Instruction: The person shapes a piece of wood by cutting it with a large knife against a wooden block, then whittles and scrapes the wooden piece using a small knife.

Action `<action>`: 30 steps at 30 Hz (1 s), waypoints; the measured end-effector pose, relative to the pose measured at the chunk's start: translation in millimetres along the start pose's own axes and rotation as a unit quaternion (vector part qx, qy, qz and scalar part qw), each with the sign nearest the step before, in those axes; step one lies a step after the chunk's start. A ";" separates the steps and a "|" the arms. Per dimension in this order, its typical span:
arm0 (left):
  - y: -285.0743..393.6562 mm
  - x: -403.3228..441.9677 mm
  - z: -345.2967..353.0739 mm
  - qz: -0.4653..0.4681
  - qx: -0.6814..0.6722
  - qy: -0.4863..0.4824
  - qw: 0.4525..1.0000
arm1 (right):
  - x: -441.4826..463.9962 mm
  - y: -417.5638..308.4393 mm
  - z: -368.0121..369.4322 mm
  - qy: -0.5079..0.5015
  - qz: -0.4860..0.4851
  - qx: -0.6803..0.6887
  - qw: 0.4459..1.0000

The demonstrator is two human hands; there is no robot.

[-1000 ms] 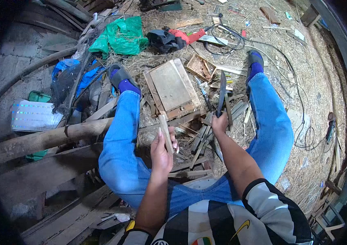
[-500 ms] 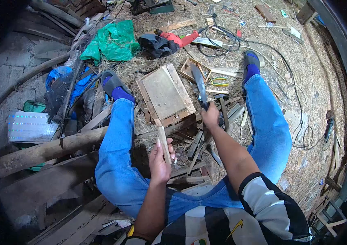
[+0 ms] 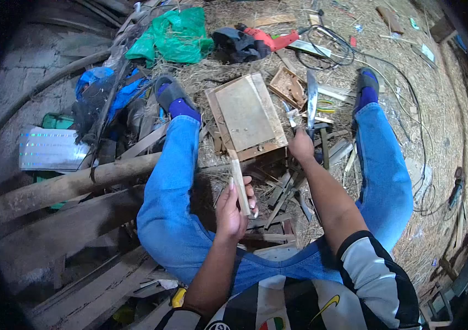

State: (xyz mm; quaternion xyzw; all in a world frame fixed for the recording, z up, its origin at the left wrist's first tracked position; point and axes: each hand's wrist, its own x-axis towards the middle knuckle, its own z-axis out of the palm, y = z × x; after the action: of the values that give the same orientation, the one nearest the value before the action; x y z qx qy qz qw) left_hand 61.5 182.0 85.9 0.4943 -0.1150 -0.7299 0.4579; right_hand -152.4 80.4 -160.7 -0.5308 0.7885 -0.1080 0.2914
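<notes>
My left hand [image 3: 234,212] is closed around a narrow wooden strip [image 3: 238,184], held lengthwise. The strip's far end meets the near left corner of a wooden board [image 3: 248,113] with a raised flat panel. My right hand [image 3: 301,146] is right of that board, its fingers closed at the lower end of a small narrow tool [image 3: 291,117]; the tool's exact kind is unclear. Just right of those fingers lies a machete [image 3: 312,99], blade pointing away and dark handle beside the hand. A small wooden box [image 3: 288,87] with a brown piece inside sits beyond.
Wood offcuts [image 3: 286,190] are heaped between my legs. A red power drill [image 3: 270,39], a black cable [image 3: 336,41] and a green plastic bag [image 3: 173,38] lie at the back. A thick pole [image 3: 107,171] crosses on the left. Straw covers the ground.
The machete has left my right hand's grip and now lies to its right; a smaller narrow tool shows at the fingers. My left hand keeps the wooden strip. The whole view has shifted slightly.
</notes>
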 end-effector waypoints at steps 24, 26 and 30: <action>14.5 -12.1 -0.1 -0.003 -0.057 -0.050 0.997 | 3.9 24.5 -7.3 0.052 0.071 0.117 0.989; 16.9 -18.3 0.5 0.009 -0.075 -0.072 0.995 | -1.7 25.4 -21.3 0.048 0.096 0.136 0.985; 31.1 -38.4 3.3 0.060 -0.078 -0.083 0.992 | -15.6 38.5 -45.0 0.038 0.059 0.184 0.980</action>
State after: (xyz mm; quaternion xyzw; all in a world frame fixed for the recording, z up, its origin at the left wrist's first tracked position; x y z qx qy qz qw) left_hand 79.5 193.9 130.5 0.3870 -0.1247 -0.7466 0.5265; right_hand -203.8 104.1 -137.4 -0.4157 0.7957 -0.2539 0.3599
